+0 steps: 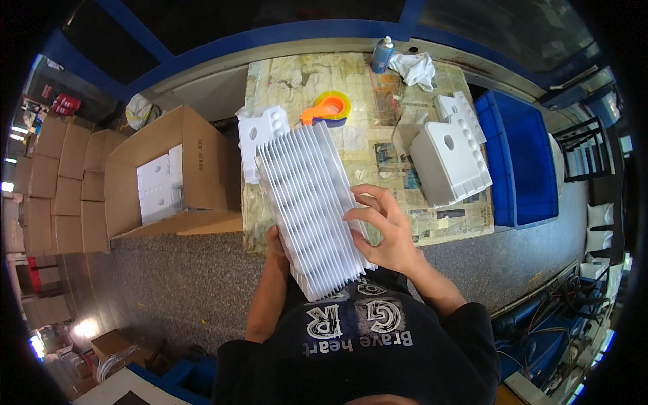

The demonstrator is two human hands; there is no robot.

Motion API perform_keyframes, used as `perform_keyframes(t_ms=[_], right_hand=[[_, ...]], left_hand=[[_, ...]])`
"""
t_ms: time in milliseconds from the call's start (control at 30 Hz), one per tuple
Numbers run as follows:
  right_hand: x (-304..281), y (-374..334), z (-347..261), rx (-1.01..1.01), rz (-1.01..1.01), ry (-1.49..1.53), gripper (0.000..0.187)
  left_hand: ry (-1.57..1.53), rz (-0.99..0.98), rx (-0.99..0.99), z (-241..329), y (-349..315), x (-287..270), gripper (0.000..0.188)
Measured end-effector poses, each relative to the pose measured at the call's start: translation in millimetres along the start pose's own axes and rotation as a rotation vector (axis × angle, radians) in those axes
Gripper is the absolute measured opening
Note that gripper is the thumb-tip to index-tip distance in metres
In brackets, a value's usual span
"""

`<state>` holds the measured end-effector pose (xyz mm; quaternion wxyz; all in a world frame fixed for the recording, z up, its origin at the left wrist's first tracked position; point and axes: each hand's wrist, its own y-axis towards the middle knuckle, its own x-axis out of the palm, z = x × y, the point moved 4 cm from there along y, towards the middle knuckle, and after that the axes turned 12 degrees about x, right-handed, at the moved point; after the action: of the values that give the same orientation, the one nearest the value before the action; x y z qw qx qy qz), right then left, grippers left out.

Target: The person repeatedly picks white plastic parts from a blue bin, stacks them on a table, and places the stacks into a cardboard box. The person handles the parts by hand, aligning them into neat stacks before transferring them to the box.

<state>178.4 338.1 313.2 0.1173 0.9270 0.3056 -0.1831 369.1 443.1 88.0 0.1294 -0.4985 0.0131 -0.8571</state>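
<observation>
Both hands holding white finned panel [307, 202] over worktop [364, 145]: right hand [381, 233] grip clamped on edge, left hand [275, 241] supporting underneath, closure hidden. Looking rigid, light; thin fins bendable — holding by edges.

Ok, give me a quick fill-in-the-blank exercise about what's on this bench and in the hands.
1. Both hands hold a stack of ribbed ____ panels.
2. The tape dispenser on the table is yellow and ____.
3. The open cardboard box stands at the table's ____ side.
4. The spray can stands beside a crumpled ____.

Missing words: white; orange; left; cloth
</observation>
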Motion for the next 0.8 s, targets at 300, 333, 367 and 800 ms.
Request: perform_keyframes(t_ms=[300,333,367,800], right_hand=[[0.4,-0.5,1.2,-0.015,-0.107,-0.080,0.033],[-0.1,-0.6,0.5,-0.028,-0.120,-0.087,0.032],[-0.2,-0.9,-0.5,-0.041,-0.132,-0.094,0.030],[-0.8,-5.7,-8.1,-0.011,-0.036,-0.134,0.025]], left_hand=[[0.013,-0.009,0.006,0.0,-2.6,2.2,0.100],[0.014,-0.009,0.008,0.3,-2.7,3.1,0.100],[0.015,-0.013,0.008,0.4,-2.4,4.2,0.101],[0.088,-0.030,0.023,6.0,1.7,22.0,0.101]])
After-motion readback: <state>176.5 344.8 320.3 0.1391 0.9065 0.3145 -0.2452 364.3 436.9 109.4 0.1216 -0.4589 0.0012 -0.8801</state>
